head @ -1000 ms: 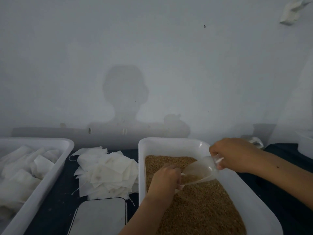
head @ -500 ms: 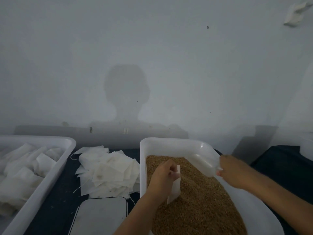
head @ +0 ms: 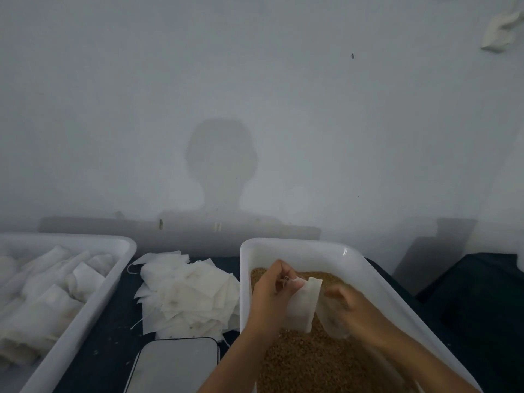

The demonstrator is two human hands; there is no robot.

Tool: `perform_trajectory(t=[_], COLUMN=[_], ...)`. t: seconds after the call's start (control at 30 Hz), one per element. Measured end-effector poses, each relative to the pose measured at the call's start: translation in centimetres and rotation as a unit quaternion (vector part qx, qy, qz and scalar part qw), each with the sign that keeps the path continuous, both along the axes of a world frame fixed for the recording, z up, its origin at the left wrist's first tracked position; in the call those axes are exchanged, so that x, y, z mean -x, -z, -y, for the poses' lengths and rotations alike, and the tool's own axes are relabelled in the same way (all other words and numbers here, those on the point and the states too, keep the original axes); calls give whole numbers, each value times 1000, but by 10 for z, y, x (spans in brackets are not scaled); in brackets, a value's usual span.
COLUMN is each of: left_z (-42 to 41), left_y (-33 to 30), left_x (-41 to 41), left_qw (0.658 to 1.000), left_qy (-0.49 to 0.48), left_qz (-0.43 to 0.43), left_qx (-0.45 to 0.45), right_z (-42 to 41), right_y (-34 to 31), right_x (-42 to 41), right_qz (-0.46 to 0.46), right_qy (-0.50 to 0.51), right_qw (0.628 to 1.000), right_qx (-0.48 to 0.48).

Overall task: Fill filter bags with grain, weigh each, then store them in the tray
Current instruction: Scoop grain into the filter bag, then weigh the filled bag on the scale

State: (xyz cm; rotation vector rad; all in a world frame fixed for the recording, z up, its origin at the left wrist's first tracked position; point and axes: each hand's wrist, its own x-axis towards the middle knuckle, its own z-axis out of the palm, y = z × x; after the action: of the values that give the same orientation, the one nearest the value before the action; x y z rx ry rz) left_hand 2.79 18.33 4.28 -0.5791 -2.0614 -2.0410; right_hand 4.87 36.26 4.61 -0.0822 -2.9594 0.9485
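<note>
Over the grain tub (head: pixel 377 282), your left hand (head: pixel 272 293) pinches the filter bag (head: pixel 302 306) so spills fall back in; your blurred right hand's (head: pixel 354 310) grip, I cannot tell.

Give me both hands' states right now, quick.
Left hand: pinching the filter bag at its top.
Right hand: motion-blurred beside the scoop; grip cannot be told.
</note>
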Motion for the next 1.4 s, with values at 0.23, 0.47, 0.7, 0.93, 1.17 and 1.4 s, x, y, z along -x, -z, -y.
perform_trajectory(t=[0.23, 0.47, 0.7, 0.93, 1.17, 1.4], left_z=[9, 58, 126, 165, 175, 188], left_y=[-8, -19, -17, 26, 59, 67], left_x=[-7, -22, -53, -62, -57, -53], left_qw=[995, 998, 981, 953, 932, 904], left_qy=[-22, -44, -179, -240, -236, -286], left_qz=[-3, 20, -29, -1, 11, -46], left_qx=[-100, -37, 67, 186, 276, 313], right_z=[45, 101, 183, 232, 232, 213], right_y=[-13, -34, -27, 23, 62, 69], right_x=[-8, -25, -39, -39, -39, -27], right_qz=[-56, -129, -159, -128, -175, -159], right_qy=[-39, -17, -6, 34, 0, -50], right_qw=[957, 921, 928, 966, 982, 972], right_qx=[280, 366, 337, 221, 76, 168])
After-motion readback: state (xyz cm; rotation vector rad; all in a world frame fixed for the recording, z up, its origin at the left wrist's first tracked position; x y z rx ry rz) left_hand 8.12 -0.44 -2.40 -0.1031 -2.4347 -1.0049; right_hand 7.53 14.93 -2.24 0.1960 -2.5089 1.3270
